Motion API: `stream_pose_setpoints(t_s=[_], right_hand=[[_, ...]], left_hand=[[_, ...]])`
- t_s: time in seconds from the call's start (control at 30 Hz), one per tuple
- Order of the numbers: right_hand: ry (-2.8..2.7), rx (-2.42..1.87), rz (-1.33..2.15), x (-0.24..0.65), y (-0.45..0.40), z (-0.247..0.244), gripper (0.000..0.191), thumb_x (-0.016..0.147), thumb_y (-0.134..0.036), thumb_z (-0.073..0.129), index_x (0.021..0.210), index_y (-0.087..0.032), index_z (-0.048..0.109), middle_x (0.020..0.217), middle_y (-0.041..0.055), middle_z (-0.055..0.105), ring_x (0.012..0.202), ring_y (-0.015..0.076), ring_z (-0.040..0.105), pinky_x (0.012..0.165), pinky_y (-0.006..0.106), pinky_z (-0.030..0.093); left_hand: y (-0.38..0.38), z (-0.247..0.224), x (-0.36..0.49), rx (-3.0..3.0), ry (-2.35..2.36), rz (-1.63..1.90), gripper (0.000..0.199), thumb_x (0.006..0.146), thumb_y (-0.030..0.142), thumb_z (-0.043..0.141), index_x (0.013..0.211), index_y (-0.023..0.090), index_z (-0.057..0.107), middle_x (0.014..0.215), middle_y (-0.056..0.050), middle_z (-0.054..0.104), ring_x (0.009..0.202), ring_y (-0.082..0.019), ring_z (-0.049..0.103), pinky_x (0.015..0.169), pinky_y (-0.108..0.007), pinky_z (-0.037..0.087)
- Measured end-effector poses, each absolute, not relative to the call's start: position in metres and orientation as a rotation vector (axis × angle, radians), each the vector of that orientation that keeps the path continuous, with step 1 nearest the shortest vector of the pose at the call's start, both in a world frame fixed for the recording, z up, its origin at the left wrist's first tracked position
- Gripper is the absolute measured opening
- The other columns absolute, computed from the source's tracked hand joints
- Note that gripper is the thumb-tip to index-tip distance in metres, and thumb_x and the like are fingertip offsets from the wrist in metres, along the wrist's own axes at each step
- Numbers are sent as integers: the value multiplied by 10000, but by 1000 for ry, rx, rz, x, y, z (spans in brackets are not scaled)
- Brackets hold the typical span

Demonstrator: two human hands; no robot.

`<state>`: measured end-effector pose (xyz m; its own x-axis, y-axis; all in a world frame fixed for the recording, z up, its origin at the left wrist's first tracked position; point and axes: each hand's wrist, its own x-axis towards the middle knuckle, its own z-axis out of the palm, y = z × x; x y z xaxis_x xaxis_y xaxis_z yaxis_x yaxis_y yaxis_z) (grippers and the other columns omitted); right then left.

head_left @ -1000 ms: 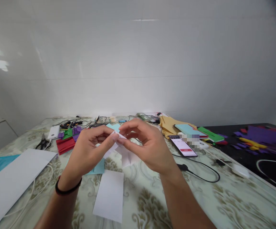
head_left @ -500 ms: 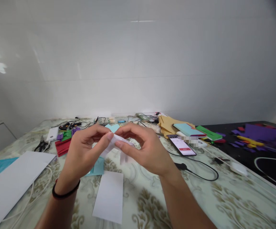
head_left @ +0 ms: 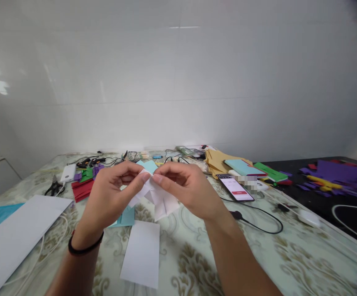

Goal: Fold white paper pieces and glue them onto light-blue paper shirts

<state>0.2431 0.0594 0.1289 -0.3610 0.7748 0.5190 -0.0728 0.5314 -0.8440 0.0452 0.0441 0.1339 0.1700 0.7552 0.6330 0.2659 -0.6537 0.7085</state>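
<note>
A folded piece of white paper (head_left: 163,202) is held up above the table between my two hands, with creased flaps hanging down. My left hand (head_left: 117,189) pinches its top edge between thumb and fingers. Close beside it, my right hand (head_left: 186,187) pinches the same paper, the two thumb tips almost touching. Light blue paper (head_left: 149,165) shows just behind the fingertips. Below my left hand lies another light blue paper piece (head_left: 126,218), partly hidden. A flat white paper rectangle (head_left: 143,253) rests on the table nearer to me.
A large white sheet (head_left: 24,238) covers the left side, near pliers (head_left: 54,187) and red paper strips (head_left: 82,190). On the right lie a phone (head_left: 235,188), a black cable (head_left: 281,226), brown envelopes (head_left: 217,162) and purple paper pieces (head_left: 341,174). A wall (head_left: 178,82) stands behind.
My right hand has turned and shifted its pinch to the top edge, close to the left thumb. The paper's folded flaps now hang more openly below the fingers.
</note>
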Motion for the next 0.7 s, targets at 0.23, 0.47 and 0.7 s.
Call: stream_pose_setpoints(t_s=[0.23, 0.47, 0.7], right_hand=[[-1620, -564, 1110, 237, 63, 126, 212, 895, -350, 773, 792, -180, 700, 731, -4, 654, 628, 111, 563, 549, 226, 441], [-1549, -543, 1125, 237, 67, 123, 174, 927, -331, 737, 850, -195, 661, 768, -20, 614, 663, 103, 557, 576, 212, 456], [-1690, -498, 1037, 246, 74, 120, 193, 908, -263, 779, 1090, -276, 716, 939, -10, 651, 802, 118, 630, 695, 232, 541]], left_hand=[[43, 136, 46, 1885, 903, 1405, 122, 960, 306, 717, 909, 205, 761, 774, 15, 753, 672, -102, 658, 589, -163, 490], [49, 133, 43, 1746, 830, 1335, 216, 922, 288, 766, 1125, 218, 743, 839, -6, 769, 726, -135, 689, 656, -204, 544], [47, 133, 41, 1905, 990, 1356, 299, 920, 235, 732, 1217, 264, 712, 1040, -27, 760, 743, -135, 676, 599, -199, 517]])
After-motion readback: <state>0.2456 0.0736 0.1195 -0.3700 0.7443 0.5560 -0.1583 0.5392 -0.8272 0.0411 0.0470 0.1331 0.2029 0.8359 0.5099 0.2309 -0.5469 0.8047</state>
